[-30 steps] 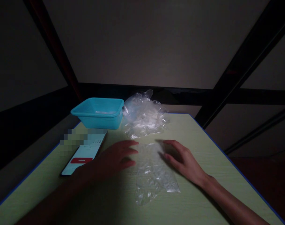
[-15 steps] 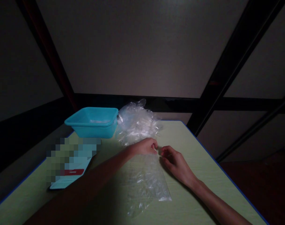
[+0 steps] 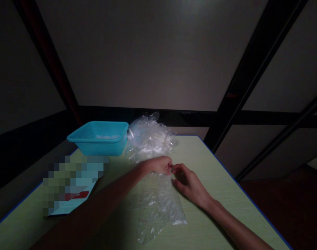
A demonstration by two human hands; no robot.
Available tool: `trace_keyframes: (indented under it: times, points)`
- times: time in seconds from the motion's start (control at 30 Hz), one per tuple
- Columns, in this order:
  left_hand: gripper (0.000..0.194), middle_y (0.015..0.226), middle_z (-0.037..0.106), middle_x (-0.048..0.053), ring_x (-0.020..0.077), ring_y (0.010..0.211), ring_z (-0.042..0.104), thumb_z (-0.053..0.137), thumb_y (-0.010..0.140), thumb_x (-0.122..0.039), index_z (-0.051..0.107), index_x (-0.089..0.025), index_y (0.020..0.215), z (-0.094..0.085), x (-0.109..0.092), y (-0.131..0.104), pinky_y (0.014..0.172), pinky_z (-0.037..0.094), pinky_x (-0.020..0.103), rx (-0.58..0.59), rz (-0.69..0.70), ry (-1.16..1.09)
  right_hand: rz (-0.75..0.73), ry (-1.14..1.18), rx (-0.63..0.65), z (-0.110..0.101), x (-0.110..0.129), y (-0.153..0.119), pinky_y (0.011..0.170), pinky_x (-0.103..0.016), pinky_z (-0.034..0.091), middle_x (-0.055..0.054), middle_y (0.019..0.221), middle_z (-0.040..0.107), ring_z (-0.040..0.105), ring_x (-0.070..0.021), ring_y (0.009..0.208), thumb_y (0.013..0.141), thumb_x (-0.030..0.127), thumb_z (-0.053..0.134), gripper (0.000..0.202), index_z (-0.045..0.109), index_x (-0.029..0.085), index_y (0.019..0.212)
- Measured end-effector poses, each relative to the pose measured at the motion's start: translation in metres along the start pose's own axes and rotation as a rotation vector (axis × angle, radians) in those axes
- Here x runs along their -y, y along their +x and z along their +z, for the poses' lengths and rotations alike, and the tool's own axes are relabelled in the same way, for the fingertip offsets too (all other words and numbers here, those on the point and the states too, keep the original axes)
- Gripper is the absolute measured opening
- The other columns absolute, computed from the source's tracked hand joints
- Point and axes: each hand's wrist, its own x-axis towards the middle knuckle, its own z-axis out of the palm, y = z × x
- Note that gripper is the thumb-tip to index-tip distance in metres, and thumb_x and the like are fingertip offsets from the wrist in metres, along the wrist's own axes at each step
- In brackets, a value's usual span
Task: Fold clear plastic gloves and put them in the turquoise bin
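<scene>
My left hand is closed like a fist on the upper edge of a clear plastic bag, which lies fairly flat and wrinkled on the table below it. Just to the right, my right hand has curled fingers with the thumb apart from them. Its fingertips are beside the left fist; whether they touch it or the bag I cannot tell. Past the left hand rests a heap of crumpled clear plastic bags.
A blue plastic basin stands at the table's back left, beside the heap. Nearer, a light blue flat object with a red patch lies partly blurred out. The pale table has a blue edge, with a wall panel behind.
My right hand has come slightly closer to my left fist. The whole view has shifted a little, while the left hand keeps its hold on the bag.
</scene>
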Motion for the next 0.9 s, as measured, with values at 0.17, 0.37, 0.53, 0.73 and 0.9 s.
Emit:
trace_keyframes:
  times: [0.17,0.37,0.53,0.73,0.9]
  points:
    - [0.01,0.082,0.06,0.0,0.0144,0.071,0.059,0.062,0.083,-0.021,0.06,-0.012,0.087,-0.002,-0.001,0.003,0.064,0.05,0.029,0.026,0.029,-0.06,-0.018,0.047,0.003,0.001,-0.002,0.002,0.075,-0.034,0.045,-0.005,0.092,0.06,0.056,-0.0191,0.082,0.07,0.013,0.05,0.026,0.048,0.02,0.095]
    - [0.031,0.059,0.048,-0.01,0.0086,0.056,0.05,0.069,0.058,0.002,0.049,-0.016,0.074,0.0,-0.009,-0.005,0.05,0.038,0.018,-0.08,0.062,-0.309,0.034,0.217,-0.022,0.006,-0.007,0.001,0.061,-0.026,0.044,-0.002,0.086,0.058,0.055,-0.0145,0.072,0.07,0.017,0.055,0.025,0.044,0.021,0.092]
    - [0.037,0.058,0.051,-0.01,0.0094,0.056,0.054,0.071,0.055,-0.004,0.051,-0.016,0.085,-0.003,-0.013,-0.013,0.052,0.041,0.019,-0.19,0.087,-0.518,0.163,0.384,0.036,0.008,-0.005,0.003,0.056,-0.023,0.041,0.005,0.064,0.056,0.053,-0.0123,0.059,0.065,0.024,0.063,0.031,0.045,0.021,0.089]
    - [0.031,0.059,0.055,-0.006,0.0107,0.057,0.056,0.075,0.052,-0.012,0.059,-0.014,0.078,-0.025,-0.006,-0.041,0.053,0.042,0.02,-0.409,0.052,-0.609,0.274,0.405,0.118,-0.002,0.0,0.006,0.047,-0.021,0.033,0.005,0.051,0.052,0.043,-0.0079,0.046,0.057,0.034,0.072,0.026,0.053,0.017,0.063]
    - [0.02,0.06,0.062,-0.001,0.0152,0.063,0.062,0.076,0.054,-0.02,0.065,-0.013,0.069,-0.037,0.006,-0.072,0.056,0.047,0.023,-0.559,-0.023,-0.6,0.27,0.408,0.048,-0.012,0.006,0.008,0.044,-0.021,0.029,0.002,0.049,0.054,0.041,-0.0078,0.045,0.057,0.047,0.072,0.036,0.058,0.014,0.057]
